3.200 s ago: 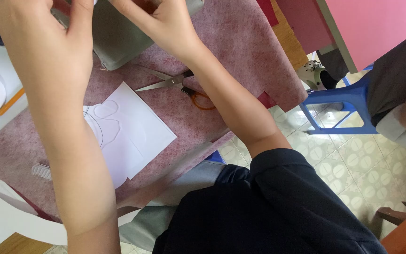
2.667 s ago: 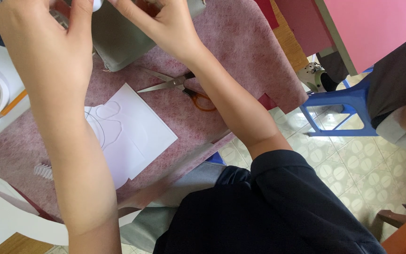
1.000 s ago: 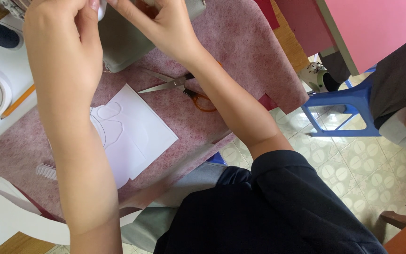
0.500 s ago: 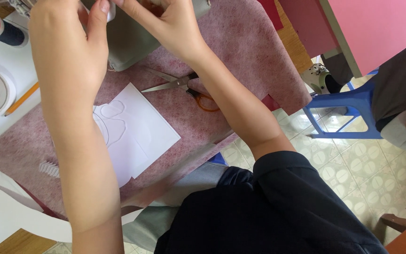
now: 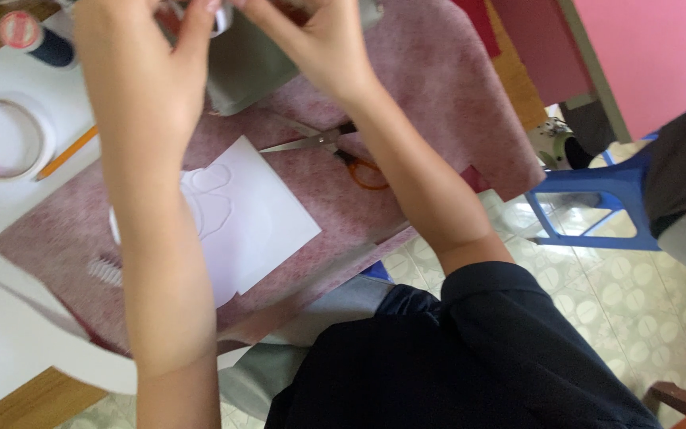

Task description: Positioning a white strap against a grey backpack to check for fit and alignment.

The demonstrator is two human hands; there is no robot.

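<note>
Both my hands are raised at the top edge of the view, fingertips meeting. My left hand and my right hand pinch a small white piece, most of it cut off by the frame. Beneath them a pink felt sheet covers the table. On it lie a white paper with a curved outline cut into it, scissors with orange handles, and a grey-green fabric piece.
A tape roll, a pencil and a red-capped dark spool sit on the white table at the left. A blue plastic stool and another person's dark clothing are at the right, over a tiled floor.
My left hand has drifted right, closer to my right hand, and both sit slightly higher in view. The paper and scissors lie where they were.
</note>
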